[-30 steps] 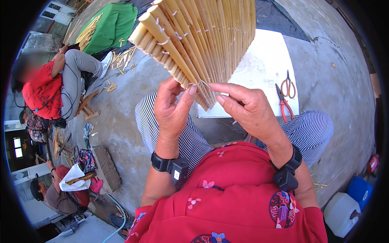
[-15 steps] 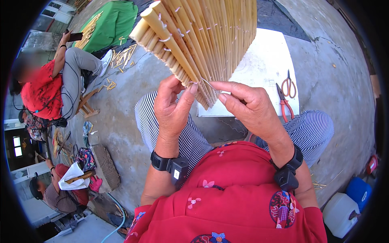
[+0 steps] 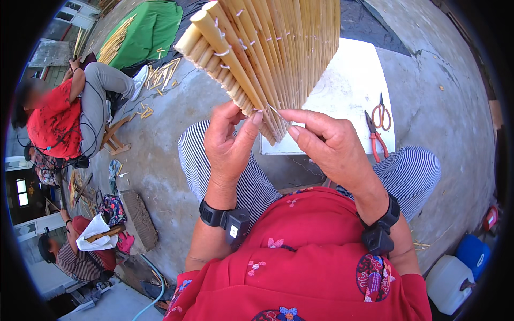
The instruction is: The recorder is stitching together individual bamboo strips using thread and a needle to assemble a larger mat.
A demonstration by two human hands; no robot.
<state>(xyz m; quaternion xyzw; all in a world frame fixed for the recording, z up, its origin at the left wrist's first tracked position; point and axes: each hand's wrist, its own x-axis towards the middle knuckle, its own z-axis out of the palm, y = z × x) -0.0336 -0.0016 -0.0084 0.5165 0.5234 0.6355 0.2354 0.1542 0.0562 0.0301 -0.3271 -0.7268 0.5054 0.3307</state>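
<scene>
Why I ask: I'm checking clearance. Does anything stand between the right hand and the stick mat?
Nothing visible; a thin pale strand runs from the right hand toward the stick mat, which the left hand holds.

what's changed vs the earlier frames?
The cane panel's upper-left end shifted slightly right. The red-shirted co-worker's hand, raised in the previous frame, is lower. Nothing visibly grasped or released. Unchanged: left hand pinching the panel edge, right hand pinching a thin strand, pliers and scissors on the white board.

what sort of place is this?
Looks like an outdoor craft yard, probably: bare concrete ground, a bundle of sticks, and a tied-stick panel near red-handled pliers.
</scene>
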